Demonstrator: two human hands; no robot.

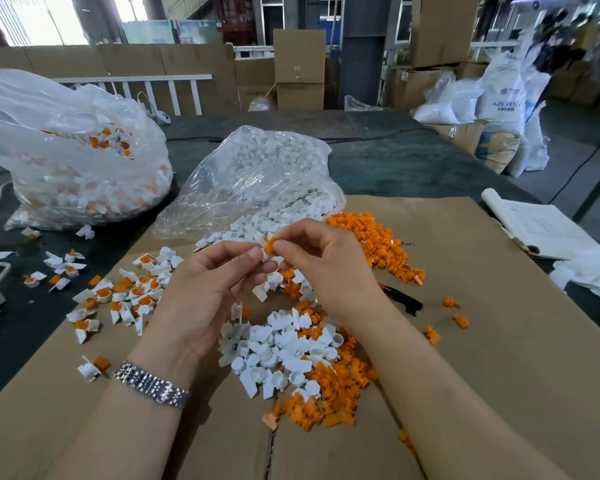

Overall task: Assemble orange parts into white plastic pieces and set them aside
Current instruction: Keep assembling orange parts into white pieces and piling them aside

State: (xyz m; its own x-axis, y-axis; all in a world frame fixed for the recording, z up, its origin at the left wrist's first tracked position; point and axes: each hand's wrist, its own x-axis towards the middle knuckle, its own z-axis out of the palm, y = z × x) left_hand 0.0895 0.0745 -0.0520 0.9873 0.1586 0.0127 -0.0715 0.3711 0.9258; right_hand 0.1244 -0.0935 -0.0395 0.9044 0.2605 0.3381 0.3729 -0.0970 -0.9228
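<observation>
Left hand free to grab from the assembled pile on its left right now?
Probably not yet: the left hand pinches a white piece while the right hand pushes in an orange part. The assembled pile lies unobstructed.

Both forearms are bare to the lower edge of the picture, with no sleeve in view. The left hand (205, 289) carries a wristwatch band (152, 384) just below it: a silver metal bracelet of many small polished links set in rows, bright where the light catches them. The watch face itself is hidden. The right hand (329, 268) and its wrist wear nothing, and neither hand wears a glove. Fingernails are short and plain.
</observation>
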